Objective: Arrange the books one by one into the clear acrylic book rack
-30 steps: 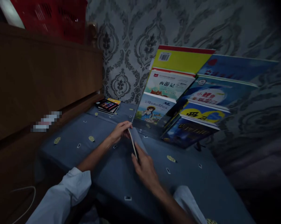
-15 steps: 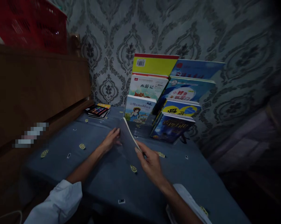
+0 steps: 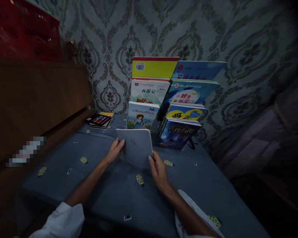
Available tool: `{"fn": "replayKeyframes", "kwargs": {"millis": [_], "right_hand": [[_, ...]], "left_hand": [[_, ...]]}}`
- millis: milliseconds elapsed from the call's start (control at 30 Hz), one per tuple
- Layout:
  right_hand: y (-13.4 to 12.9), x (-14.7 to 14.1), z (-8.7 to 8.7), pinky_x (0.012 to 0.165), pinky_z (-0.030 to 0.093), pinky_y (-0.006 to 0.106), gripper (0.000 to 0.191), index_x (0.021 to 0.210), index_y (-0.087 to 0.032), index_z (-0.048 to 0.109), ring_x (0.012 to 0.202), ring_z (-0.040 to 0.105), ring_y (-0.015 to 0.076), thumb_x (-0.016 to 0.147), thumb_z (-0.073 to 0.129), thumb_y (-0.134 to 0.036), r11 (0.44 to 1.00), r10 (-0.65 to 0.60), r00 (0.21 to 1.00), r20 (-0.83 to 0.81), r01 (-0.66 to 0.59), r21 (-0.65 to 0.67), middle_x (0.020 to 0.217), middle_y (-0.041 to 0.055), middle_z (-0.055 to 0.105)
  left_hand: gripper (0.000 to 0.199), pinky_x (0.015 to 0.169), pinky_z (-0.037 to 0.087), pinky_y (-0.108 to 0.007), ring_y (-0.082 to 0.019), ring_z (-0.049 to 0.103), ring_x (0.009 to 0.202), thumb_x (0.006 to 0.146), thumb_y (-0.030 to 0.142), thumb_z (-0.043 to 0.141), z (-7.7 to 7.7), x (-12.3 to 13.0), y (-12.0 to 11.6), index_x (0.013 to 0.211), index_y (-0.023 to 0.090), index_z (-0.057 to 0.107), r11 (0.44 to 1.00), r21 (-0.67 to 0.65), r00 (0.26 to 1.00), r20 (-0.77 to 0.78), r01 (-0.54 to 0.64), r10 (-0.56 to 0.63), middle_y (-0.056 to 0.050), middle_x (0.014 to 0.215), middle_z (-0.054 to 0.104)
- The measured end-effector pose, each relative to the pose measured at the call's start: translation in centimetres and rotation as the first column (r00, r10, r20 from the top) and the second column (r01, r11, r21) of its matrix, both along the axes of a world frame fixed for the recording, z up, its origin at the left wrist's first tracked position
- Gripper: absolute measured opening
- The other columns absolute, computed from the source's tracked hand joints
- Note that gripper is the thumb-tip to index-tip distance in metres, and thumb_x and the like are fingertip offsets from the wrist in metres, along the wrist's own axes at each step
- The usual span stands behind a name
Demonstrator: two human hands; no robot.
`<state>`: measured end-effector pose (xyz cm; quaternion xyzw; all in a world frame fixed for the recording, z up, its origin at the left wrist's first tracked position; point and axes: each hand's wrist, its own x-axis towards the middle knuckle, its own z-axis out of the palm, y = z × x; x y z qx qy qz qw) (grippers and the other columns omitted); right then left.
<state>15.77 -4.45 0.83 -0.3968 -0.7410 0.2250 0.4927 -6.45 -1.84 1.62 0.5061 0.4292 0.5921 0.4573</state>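
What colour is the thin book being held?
The thin book looks bluish grey, in the head view.

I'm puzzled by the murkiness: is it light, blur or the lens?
Head view: dim overall, dark toward the right edge; the thin grey book shows no strong glare. Same head view: the red basket looks soft, but some large titles on the standing books are readable. Head view again: wallpaper stretches toward the right, suggesting wide-lens distortion.

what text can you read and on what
"西游记": white book
"小鲤鱼跳龙门": teal book
"父母是我的好朋友": pale blue book, blurry
"安徒生童话": back blue book, partly hidden
"爱": yellow-blue book, rest unclear
Too small or blurred: dark blue book title, yellow book digits, cloth labels, held book mark, all other print
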Motion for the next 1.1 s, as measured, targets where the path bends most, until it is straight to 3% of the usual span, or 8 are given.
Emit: {"fn": "replayKeyframes", "kwargs": {"millis": [133,233,300,467,600,733,933,1100], "right_hand": [[0.4,0.8,-1.0,0.082,0.052,0.036,0.037,0.121,-0.017,0.061,0.096,0.067,0.0246,0.099,0.041,-0.041,0.995,-0.099,0.995,-0.007,0.098,-0.016,0.111,0.012,0.071],[0.7,1.5,-1.2,0.082,0.052,0.037,0.037,0.116,-0.016,0.063,0.094,0.067,0.0253,0.097,0.043,-0.041,0.988,-0.15,0.989,0.001,0.15,-0.03,0.107,0.0124,0.072],[1.0,1.9,-1.1,0.077,0.053,0.035,0.035,0.109,-0.017,0.066,0.085,0.067,0.0241,0.095,0.045,-0.04,0.984,-0.172,0.985,0.016,0.173,-0.04,0.098,0.0101,0.074],[1.4,2.0,-1.1,0.064,0.051,0.031,0.031,0.101,-0.019,0.068,0.069,0.064,0.021,0.09,0.046,-0.037,0.98,-0.189,0.982,-0.008,0.188,-0.069,0.086,0.006,0.073],[1.1,1.5,-1.0,0.069,0.053,0.031,0.032,0.11,-0.018,0.064,0.078,0.066,0.0219,0.091,0.046,-0.037,0.98,-0.182,0.977,-0.108,0.172,-0.099,0.09,0.0071,0.073],[0.6,1.1,-0.4,0.075,0.053,0.032,0.033,0.117,-0.017,0.06,0.086,0.066,0.022,0.095,0.044,-0.037,0.985,-0.156,0.979,-0.131,0.146,-0.087,0.098,0.008,0.071],[0.9,0.9,-0.7,0.079,0.052,0.033,0.034,0.118,-0.018,0.06,0.09,0.066,0.0226,0.098,0.042,-0.038,0.993,-0.105,0.99,-0.099,0.099,-0.057,0.104,0.0095,0.071],[1.8,0.5,-0.8,0.075,0.053,0.033,0.034,0.118,-0.018,0.06,0.083,0.065,0.0212,0.098,0.042,-0.038,0.993,-0.109,0.989,-0.102,0.105,-0.053,0.099,0.0082,0.071]], "left_hand": [[0.056,0.077,0.052,-0.028,-0.02,0.061,0.094,0.082,0.051,0.068,-1.0,0.8,-0.8,0.125,0.018,0.058,0.991,0.021,0.986,-0.105,0.134,-0.131,-0.007,0.106,0.067],[0.058,0.104,0.045,-0.039,-0.027,0.053,0.124,0.079,0.038,0.067,-1.8,1.2,-1.1,0.132,0.019,0.054,0.975,0.037,0.957,-0.201,0.219,-0.207,-0.009,0.128,0.062],[0.059,0.111,0.039,-0.042,-0.028,0.049,0.13,0.078,0.03,0.062,-2.3,1.4,-1.1,0.135,0.018,0.051,0.972,0.034,0.929,-0.306,0.231,-0.21,-0.009,0.134,0.059],[0.06,0.109,0.04,-0.043,-0.027,0.055,0.119,0.076,0.02,0.054,-1.9,1.7,-1.2,0.135,0.021,0.052,0.988,0.02,0.869,-0.478,0.151,-0.123,-0.006,0.123,0.064],[0.058,0.105,0.043,-0.04,-0.026,0.057,0.11,0.073,0.019,0.052,-1.3,1.8,-1.2,0.131,0.019,0.055,0.99,0.05,0.851,-0.519,0.132,-0.088,-0.006,0.116,0.065],[0.058,0.101,0.044,-0.041,-0.025,0.058,0.099,0.073,0.018,0.052,-1.6,1.6,-0.9,0.13,0.018,0.055,0.997,0.065,0.838,-0.546,0.045,-0.003,-0.006,0.105,0.067],[0.07,0.11,0.038,-0.043,-0.028,0.052,0.123,0.071,0.016,0.048,-3.0,1.4,-0.2,0.14,0.017,0.046,0.997,0.056,0.835,-0.551,0.053,-0.013,-0.01,0.132,0.059],[0.073,0.112,0.036,-0.045,-0.03,0.05,0.127,0.07,0.017,0.048,-2.9,1.2,0.6,0.143,0.016,0.044,0.998,0.06,0.822,-0.569,0.033,0.008,-0.012,0.135,0.057]]}}
